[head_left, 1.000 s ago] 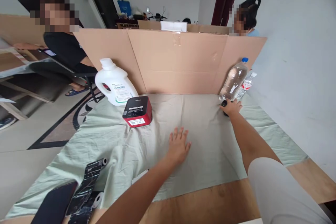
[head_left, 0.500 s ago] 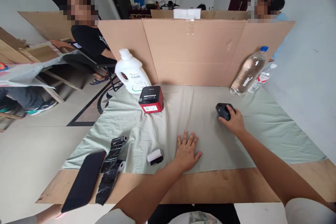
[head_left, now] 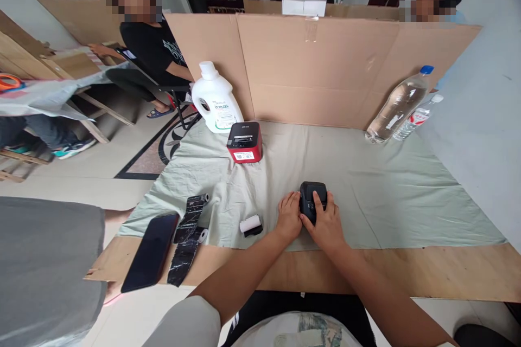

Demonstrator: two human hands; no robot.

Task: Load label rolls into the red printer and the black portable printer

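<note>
A small black boxy device [head_left: 308,193] with buttons on its top, its exact kind not clear, rests on the cloth near the table's front. My left hand [head_left: 289,213] presses its fingers together along the device's left side. Over the top and right side lie the fingers of my right hand [head_left: 326,220], with the thumb at the near end. Both hands hold the device between them. Left of my hands lies a small white paper roll [head_left: 249,223] with a black piece under it. Farther off stands a red and black box [head_left: 245,143].
A white jug [head_left: 218,105], a large clear bottle [head_left: 399,105] and a smaller water bottle [head_left: 417,117] stand by the cardboard screen [head_left: 309,70]. Black-wrapped rolls [head_left: 188,249] and a dark phone or tablet [head_left: 150,254] lie front left. A seated person [head_left: 150,49] is beyond.
My right hand has brought the black device leftward and nearer. My left hand, flat on the cloth before, now touches its side. The view has shifted, and grey fabric appears at lower left.
</note>
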